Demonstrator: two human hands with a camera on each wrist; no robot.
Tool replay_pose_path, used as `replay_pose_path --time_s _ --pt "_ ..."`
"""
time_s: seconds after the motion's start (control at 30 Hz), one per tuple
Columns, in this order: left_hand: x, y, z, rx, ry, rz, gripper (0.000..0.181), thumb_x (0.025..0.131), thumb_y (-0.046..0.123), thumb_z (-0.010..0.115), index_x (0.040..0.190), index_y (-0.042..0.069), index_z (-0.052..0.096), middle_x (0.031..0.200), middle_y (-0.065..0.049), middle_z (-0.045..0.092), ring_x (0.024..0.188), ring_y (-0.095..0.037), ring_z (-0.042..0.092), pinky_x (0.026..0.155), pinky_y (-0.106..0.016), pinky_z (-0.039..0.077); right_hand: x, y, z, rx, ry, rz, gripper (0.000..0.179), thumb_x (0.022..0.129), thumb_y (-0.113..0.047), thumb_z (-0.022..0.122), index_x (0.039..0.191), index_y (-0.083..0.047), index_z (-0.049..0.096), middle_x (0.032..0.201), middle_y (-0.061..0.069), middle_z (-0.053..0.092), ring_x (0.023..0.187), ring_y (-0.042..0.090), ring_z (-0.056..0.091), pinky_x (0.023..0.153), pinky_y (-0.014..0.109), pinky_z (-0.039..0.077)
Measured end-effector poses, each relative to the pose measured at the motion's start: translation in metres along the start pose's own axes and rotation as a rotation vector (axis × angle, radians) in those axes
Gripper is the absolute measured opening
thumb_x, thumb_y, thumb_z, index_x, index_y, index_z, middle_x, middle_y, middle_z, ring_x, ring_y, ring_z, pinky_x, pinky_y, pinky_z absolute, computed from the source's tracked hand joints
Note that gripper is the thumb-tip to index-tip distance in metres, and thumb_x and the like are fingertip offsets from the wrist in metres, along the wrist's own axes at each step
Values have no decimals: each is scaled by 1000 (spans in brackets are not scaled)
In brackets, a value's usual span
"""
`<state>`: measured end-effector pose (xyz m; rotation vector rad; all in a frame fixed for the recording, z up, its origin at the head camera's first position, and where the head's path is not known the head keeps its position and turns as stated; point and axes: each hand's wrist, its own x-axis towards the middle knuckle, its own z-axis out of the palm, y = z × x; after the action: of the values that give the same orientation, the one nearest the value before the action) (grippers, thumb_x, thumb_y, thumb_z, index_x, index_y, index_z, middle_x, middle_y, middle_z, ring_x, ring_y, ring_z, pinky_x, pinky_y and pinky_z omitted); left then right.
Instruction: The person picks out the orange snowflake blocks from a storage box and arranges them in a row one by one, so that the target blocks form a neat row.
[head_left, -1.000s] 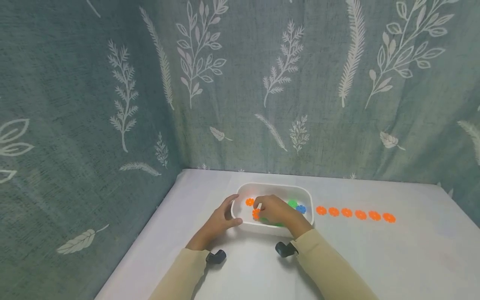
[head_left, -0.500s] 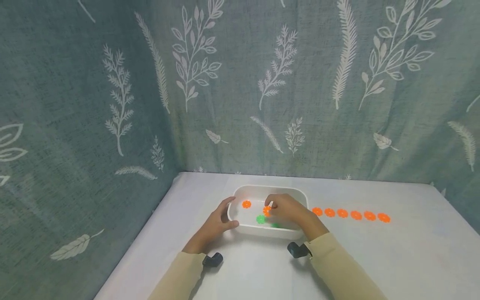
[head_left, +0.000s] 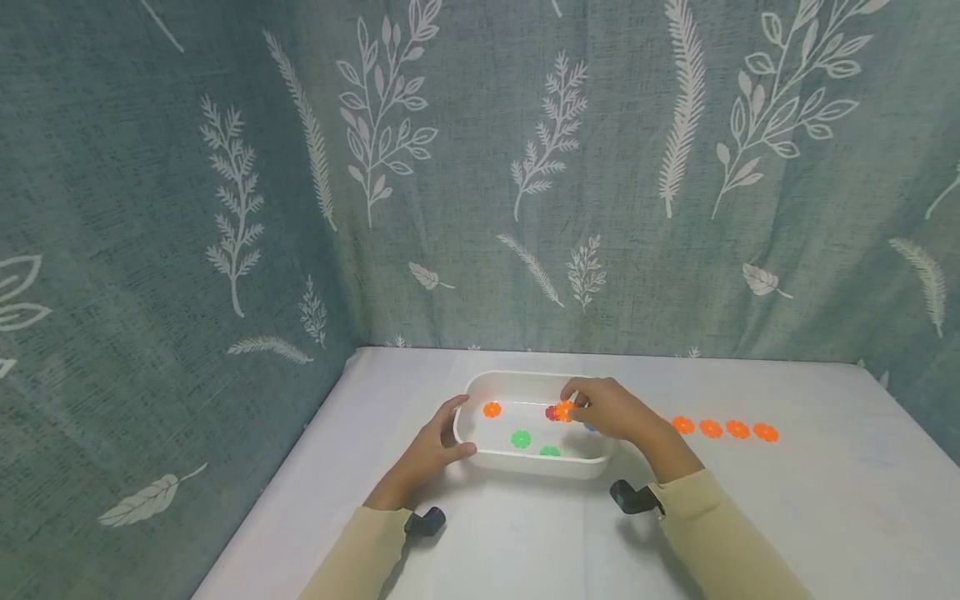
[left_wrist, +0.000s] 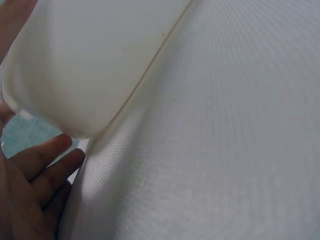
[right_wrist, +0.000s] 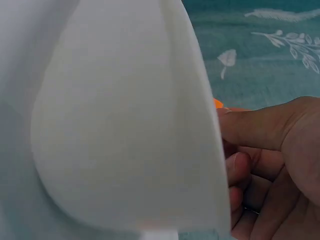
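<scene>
At the left end of a white plastic tub [head_left: 517, 463], my left hand [head_left: 432, 452] grips the rim, thumb at the front corner and fingers round the side. My right hand [head_left: 617, 410] pinches an orange flower-shaped disc [head_left: 565, 412] over the tub's right part. In the right wrist view the tub's wall [right_wrist: 125, 120] hides most of that disc; only an orange edge [right_wrist: 218, 103] shows by the thumb. Inside the tub lie another orange disc [head_left: 492, 409], two green discs [head_left: 521, 439], a red disc [head_left: 552, 413] and a partly covered blue one [head_left: 590, 427].
Right of the tub, a row of orange discs [head_left: 711, 428] lies on the white tablecloth [head_left: 517, 542]; my right hand and forearm cover its left end. A green leaf-patterned curtain [head_left: 480, 183] stands behind the table and along its left.
My right hand has moved rightward and up within the tub with the orange disc, uncovering the green discs and the red one. The left hand stays at the tub's left end.
</scene>
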<state>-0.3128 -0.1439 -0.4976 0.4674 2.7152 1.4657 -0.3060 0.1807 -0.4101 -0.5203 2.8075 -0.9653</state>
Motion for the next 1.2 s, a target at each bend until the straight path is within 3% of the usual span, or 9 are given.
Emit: replay_pose_path --time_s 0.33,0.53,0.73,0.97,1.2 --pt "-1 2 -1 3 -10 0 88 77 41 81 149 31 33 155 -14 31 141 -33 29 110 -62 21 -14 23 -20 -4 71 12 24 93 -14 65 117 -13 63 98 3 64 89 22 60 72 39 53" --pt "0 3 -3 4 -15 13 88 77 40 81 150 29 33 156 -13 31 141 -34 31 111 -60 21 -23 38 -27 3 83 35 25 92 -16 66 117 -11 63 95 4 63 81 20 59 65 34 51" --pt "0 1 -3 5 -15 38 88 77 39 81 150 27 32 156 -14 30 141 -36 29 110 -63 21 -32 50 -34 15 89 67 28 92 -18 66 119 -10 61 99 6 63 86 22 59 67 36 53" --pt "-1 2 -1 -4 -14 8 89 76 41 82 150 30 33 155 -13 32 141 -34 30 110 -63 20 -45 65 -44 -18 90 94 28 93 -18 66 119 -9 62 101 7 64 90 25 60 69 38 54" --pt "0 4 -1 15 -1 33 90 77 40 81 151 27 31 153 -16 35 139 -35 33 108 -64 23 -55 81 -56 -48 99 120 31 93 -19 66 121 -7 61 105 12 65 94 31 60 72 43 55"
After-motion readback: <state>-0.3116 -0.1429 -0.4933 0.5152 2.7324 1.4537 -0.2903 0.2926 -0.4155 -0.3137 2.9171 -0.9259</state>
